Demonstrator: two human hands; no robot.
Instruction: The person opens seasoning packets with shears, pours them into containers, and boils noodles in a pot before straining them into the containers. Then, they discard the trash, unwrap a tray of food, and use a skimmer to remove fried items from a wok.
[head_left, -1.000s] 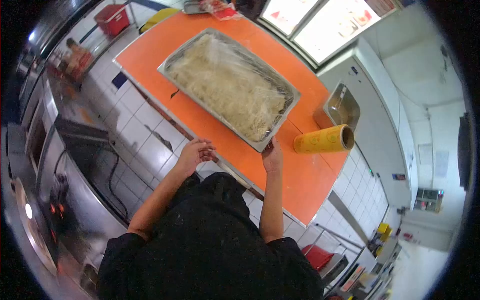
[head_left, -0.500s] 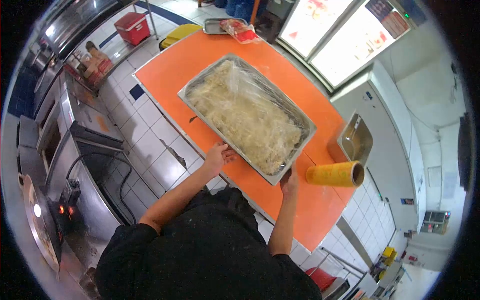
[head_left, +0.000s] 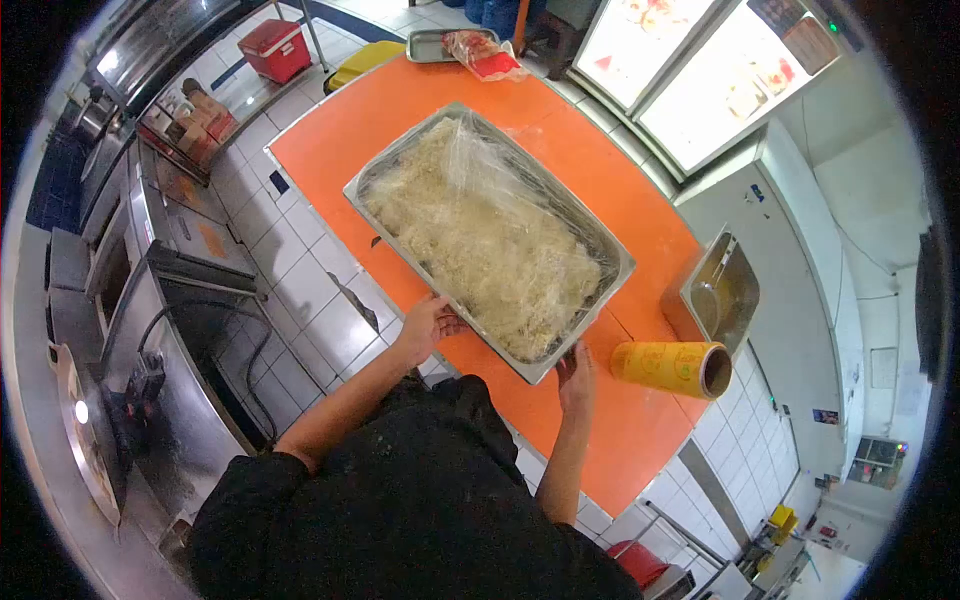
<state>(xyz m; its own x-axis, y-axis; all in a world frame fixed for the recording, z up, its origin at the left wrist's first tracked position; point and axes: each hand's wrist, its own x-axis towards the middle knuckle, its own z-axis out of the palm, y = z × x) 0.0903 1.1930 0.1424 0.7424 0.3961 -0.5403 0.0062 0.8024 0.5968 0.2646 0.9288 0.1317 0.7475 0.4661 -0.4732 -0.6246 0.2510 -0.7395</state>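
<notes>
A large rectangular metal tray (head_left: 590,313) lies at a slant on the orange table. It holds a pale, shredded-looking food (head_left: 480,240), and clear plastic film (head_left: 490,165) covers it with wrinkles toward the far side. My left hand (head_left: 430,326) grips the near long side, its thumb by the rim and its fingers partly beneath. At the near right corner, my right hand (head_left: 575,378) presses around the tray's end, some fingers hidden by it. A yellow roll of film (head_left: 665,368) rests just right of my right hand.
The orange table (head_left: 320,145) has a deep metal pan (head_left: 680,308) at its right edge. A small tray (head_left: 425,46) and a plastic bag with red (head_left: 490,58) sit at the far end. Steel kitchen equipment (head_left: 190,370) stands left; a white chest (head_left: 780,240) stands right.
The tray has shifted slightly left and toward me, with both hands staying at its edges. More of my right hand's fingers show now. The whole view has also moved a little.
</notes>
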